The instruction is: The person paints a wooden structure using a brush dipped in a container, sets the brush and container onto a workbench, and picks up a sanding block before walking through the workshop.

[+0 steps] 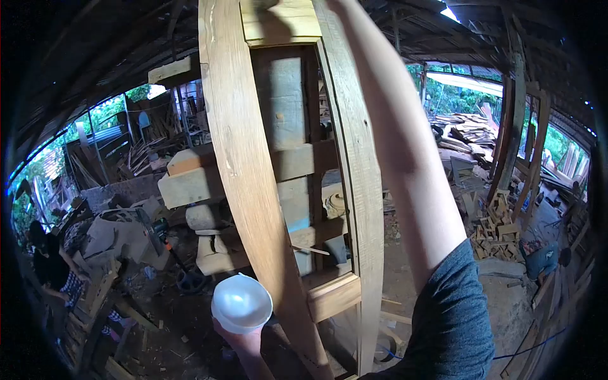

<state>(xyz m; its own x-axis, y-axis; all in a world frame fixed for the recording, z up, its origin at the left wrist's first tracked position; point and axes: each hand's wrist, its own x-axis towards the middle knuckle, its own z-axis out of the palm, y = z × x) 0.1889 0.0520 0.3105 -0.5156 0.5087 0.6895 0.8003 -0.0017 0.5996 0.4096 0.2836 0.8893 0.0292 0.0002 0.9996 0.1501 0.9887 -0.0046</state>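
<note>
My left hand [235,334] holds a white bowl [242,303] from below, at the lower middle of the view; its fingers are mostly hidden under the bowl. Beside it stands a tall wooden frame [237,152] with two long side boards, a yellowish crosspiece [282,22] at the top and a shorter crosspiece [335,296] near the bottom. My right arm reaches up along the frame's right board, and its hand is cut off by the top edge. A thin sliver of wood [310,249] sticks out at the frame's opening.
Behind the frame are thick wooden blocks [190,187]. At the far left a person [60,269] sits among wood pieces. Scrap wood [497,234] is heaped at the right, near wooden posts [510,139]. A blue cable [529,348] runs at the lower right.
</note>
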